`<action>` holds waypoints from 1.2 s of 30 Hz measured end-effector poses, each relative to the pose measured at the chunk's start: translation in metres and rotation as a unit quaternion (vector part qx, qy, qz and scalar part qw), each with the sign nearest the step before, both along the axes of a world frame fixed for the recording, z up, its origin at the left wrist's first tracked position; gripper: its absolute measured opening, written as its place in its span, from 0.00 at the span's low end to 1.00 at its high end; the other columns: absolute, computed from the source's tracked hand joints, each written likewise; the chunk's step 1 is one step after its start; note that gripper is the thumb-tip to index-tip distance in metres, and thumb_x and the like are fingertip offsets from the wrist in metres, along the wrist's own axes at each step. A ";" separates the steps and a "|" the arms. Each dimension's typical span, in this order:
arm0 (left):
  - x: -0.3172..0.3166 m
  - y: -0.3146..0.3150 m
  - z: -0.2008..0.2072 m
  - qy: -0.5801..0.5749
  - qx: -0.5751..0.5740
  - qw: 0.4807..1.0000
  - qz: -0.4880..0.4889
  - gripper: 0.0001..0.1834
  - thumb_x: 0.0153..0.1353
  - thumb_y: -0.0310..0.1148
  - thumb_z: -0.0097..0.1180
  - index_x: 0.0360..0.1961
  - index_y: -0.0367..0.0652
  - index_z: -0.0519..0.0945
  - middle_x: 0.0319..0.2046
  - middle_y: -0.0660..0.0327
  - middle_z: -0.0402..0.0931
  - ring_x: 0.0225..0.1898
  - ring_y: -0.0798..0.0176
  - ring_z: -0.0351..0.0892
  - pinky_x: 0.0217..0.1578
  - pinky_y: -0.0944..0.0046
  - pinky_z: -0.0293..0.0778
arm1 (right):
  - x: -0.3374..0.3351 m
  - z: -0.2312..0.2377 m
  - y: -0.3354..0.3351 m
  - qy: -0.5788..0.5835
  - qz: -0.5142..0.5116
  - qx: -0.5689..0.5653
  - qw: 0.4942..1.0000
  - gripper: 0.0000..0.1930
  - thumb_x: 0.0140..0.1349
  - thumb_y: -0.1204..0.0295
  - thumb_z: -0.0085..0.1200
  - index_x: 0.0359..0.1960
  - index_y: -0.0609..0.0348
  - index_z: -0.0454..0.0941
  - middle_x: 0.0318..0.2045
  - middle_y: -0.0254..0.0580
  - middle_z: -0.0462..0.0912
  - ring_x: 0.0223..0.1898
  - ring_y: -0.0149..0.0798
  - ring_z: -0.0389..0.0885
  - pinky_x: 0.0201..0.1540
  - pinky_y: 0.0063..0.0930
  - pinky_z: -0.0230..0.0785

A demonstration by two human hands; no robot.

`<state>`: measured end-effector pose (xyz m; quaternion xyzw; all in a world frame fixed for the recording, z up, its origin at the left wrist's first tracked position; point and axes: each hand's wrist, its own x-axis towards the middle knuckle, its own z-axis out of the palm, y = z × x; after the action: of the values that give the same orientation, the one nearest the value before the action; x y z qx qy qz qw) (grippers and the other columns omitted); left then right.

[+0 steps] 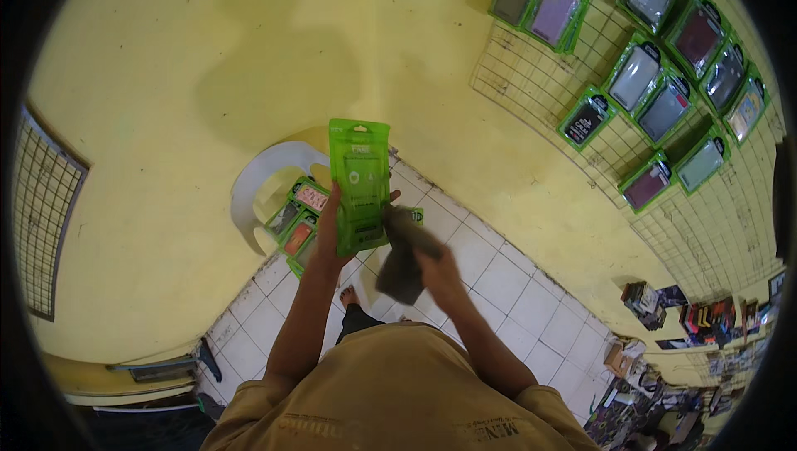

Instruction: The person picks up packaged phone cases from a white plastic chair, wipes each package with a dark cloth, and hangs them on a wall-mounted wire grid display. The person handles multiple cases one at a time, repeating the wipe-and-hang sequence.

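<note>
Raised at chest height, the left hand (330, 239) clasps a green pack (359, 185) upright, fingers wrapped round its lower edge, while the right hand (440, 273) pinches a dark case (403, 260) just beside it, above green packs (297, 219) on a white chair (257, 181).

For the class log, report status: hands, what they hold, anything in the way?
Left hand shut on green packet, held upright. Right hand shut on dark cloth beside the packet. Chair with more packets below; nothing between the hands.
</note>
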<state>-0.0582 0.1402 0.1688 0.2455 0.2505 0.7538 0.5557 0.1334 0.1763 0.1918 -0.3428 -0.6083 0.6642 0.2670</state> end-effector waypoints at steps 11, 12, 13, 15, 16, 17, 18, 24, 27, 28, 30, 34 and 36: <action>0.017 -0.031 -0.006 0.193 -0.240 0.944 0.115 0.34 0.74 0.54 0.44 0.69 0.40 0.64 0.61 0.51 0.73 0.58 0.54 0.77 0.57 0.53 0.75 | -0.085 0.033 0.039 -0.053 -0.056 0.466 0.882 0.35 0.60 0.76 0.52 0.72 0.45 0.62 0.73 0.56 0.57 0.74 0.66 0.49 0.74 0.59 0.43; 0.016 -0.031 -0.008 0.142 -0.226 0.957 0.118 0.32 0.74 0.53 0.43 0.69 0.41 0.64 0.61 0.52 0.72 0.58 0.54 0.76 0.58 0.54 0.74 | -0.092 0.029 0.036 -0.052 -0.036 0.465 0.883 0.36 0.59 0.76 0.52 0.73 0.44 0.62 0.73 0.54 0.56 0.74 0.66 0.48 0.73 0.62 0.42; 0.014 -0.030 -0.012 0.089 -0.211 0.966 0.122 0.31 0.75 0.52 0.43 0.69 0.42 0.65 0.61 0.52 0.72 0.59 0.54 0.76 0.58 0.55 0.74 | -0.096 0.025 0.031 -0.052 -0.015 0.463 0.885 0.37 0.58 0.76 0.53 0.73 0.43 0.62 0.74 0.52 0.56 0.74 0.66 0.48 0.72 0.65 0.41; 0.008 -0.030 -0.021 -0.005 -0.165 0.978 0.127 0.29 0.75 0.51 0.41 0.69 0.44 0.65 0.62 0.53 0.71 0.60 0.54 0.74 0.60 0.55 0.73 | -0.100 0.016 0.018 -0.073 0.012 0.505 0.860 0.39 0.56 0.75 0.54 0.73 0.42 0.61 0.75 0.47 0.55 0.74 0.64 0.49 0.72 0.69 0.39; 0.005 -0.031 -0.028 -0.045 -0.133 0.982 0.129 0.29 0.75 0.51 0.41 0.69 0.45 0.65 0.62 0.52 0.71 0.61 0.54 0.73 0.61 0.54 0.72 | -0.100 0.011 0.009 -0.080 0.039 0.499 0.862 0.40 0.56 0.76 0.54 0.73 0.42 0.60 0.75 0.48 0.55 0.74 0.65 0.49 0.72 0.68 0.39; 0.002 -0.030 -0.034 -0.094 -0.086 0.984 0.125 0.29 0.75 0.51 0.40 0.69 0.45 0.64 0.63 0.52 0.70 0.62 0.54 0.72 0.61 0.54 0.71 | -0.100 0.006 0.000 -0.088 0.065 0.494 0.863 0.40 0.55 0.76 0.54 0.73 0.42 0.60 0.75 0.48 0.55 0.74 0.65 0.49 0.73 0.68 0.39; -0.002 -0.030 -0.040 -0.078 -0.007 0.990 0.121 0.29 0.75 0.51 0.40 0.69 0.45 0.64 0.63 0.51 0.69 0.62 0.54 0.72 0.62 0.53 0.71 | -0.099 0.002 -0.009 -0.087 0.090 0.491 0.862 0.41 0.54 0.76 0.54 0.74 0.42 0.60 0.75 0.48 0.55 0.74 0.66 0.49 0.73 0.67 0.39; -0.044 -0.040 -0.058 -0.174 0.054 0.978 0.096 0.30 0.73 0.55 0.43 0.66 0.45 0.66 0.62 0.50 0.69 0.63 0.50 0.69 0.62 0.46 0.70 | -0.092 -0.023 -0.040 -0.083 0.175 0.453 0.870 0.40 0.53 0.73 0.60 0.71 0.47 0.62 0.71 0.52 0.61 0.71 0.62 0.57 0.71 0.58 0.51; -0.051 -0.051 -0.065 -0.213 -0.059 0.959 0.176 0.30 0.72 0.57 0.46 0.62 0.45 0.69 0.56 0.52 0.75 0.60 0.51 0.72 0.61 0.47 0.69 | -0.102 -0.036 -0.031 -0.011 0.156 0.411 0.898 0.30 0.56 0.75 0.62 0.64 0.54 0.71 0.60 0.52 0.73 0.60 0.51 0.73 0.60 0.45 0.67; -0.053 -0.054 -0.070 -0.209 -0.035 0.956 0.201 0.30 0.72 0.57 0.45 0.62 0.44 0.70 0.54 0.52 0.77 0.59 0.52 0.73 0.61 0.49 0.69 | -0.108 -0.042 -0.025 0.028 0.140 0.391 0.909 0.26 0.58 0.75 0.62 0.61 0.57 0.74 0.56 0.52 0.79 0.54 0.46 0.80 0.55 0.40 0.73; -0.056 -0.057 -0.084 -0.203 -0.024 0.938 0.279 0.29 0.72 0.57 0.45 0.60 0.44 0.71 0.49 0.53 0.79 0.56 0.54 0.76 0.61 0.51 0.69 | -0.118 -0.057 -0.014 -0.004 0.121 0.120 0.985 0.19 0.60 0.76 0.63 0.54 0.60 0.78 0.42 0.43 0.83 0.40 0.35 0.81 0.42 0.30 0.74; -0.084 -0.090 -0.122 -0.093 -0.196 0.905 0.367 0.19 0.72 0.36 0.54 0.59 0.41 0.70 0.51 0.57 0.78 0.54 0.59 0.77 0.60 0.54 0.70 | -0.147 -0.107 0.001 -0.024 0.076 0.003 0.997 0.12 0.63 0.71 0.64 0.46 0.64 0.82 0.27 0.31 0.82 0.26 0.21 0.75 0.27 0.21 0.69; -0.098 -0.111 -0.144 -0.040 -0.243 0.882 0.401 0.19 0.68 0.25 0.56 0.59 0.40 0.70 0.51 0.58 0.78 0.51 0.61 0.79 0.55 0.57 0.74 | -0.159 -0.140 0.014 -0.075 0.096 -0.041 0.992 0.13 0.62 0.71 0.65 0.44 0.64 0.82 0.29 0.33 0.83 0.26 0.24 0.77 0.27 0.21 0.70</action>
<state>-0.1563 0.0287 0.0244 -0.0491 0.4800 0.8372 0.2575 -0.0255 0.1899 0.0521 -0.3422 -0.6292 0.6834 0.1414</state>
